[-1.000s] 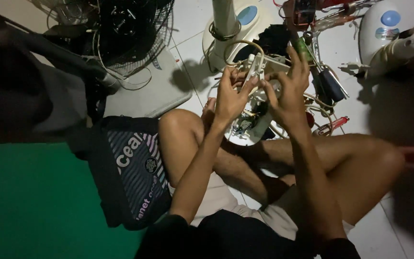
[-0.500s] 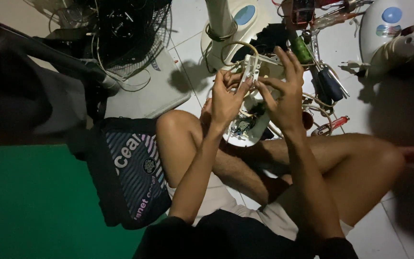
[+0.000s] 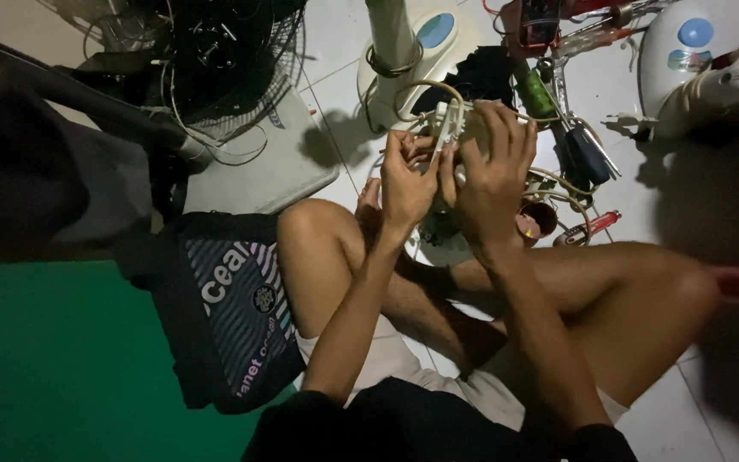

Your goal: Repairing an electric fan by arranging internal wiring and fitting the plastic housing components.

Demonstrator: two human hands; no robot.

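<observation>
I sit cross-legged on a white tiled floor. Both hands hold a small white plastic electrical part [image 3: 455, 120] with wires coming out of it, raised above my shins. My left hand [image 3: 405, 178] pinches its left side with thumb and fingers. My right hand [image 3: 491, 171] wraps over its right side and covers most of it. A beige wire [image 3: 421, 85] loops up from the part towards the fan base behind.
A white fan base with a pole [image 3: 404, 51] stands just beyond my hands. Another white fan base [image 3: 694, 51] lies at the far right. Screwdrivers and tools [image 3: 588, 158] lie to the right. A black wire fan grille [image 3: 215, 60] lies on the left, a dark bag [image 3: 224, 299] by my left knee.
Both hands have risen a little with the white part and closed tighter around it. My right hand's fingers now cover more of it.
</observation>
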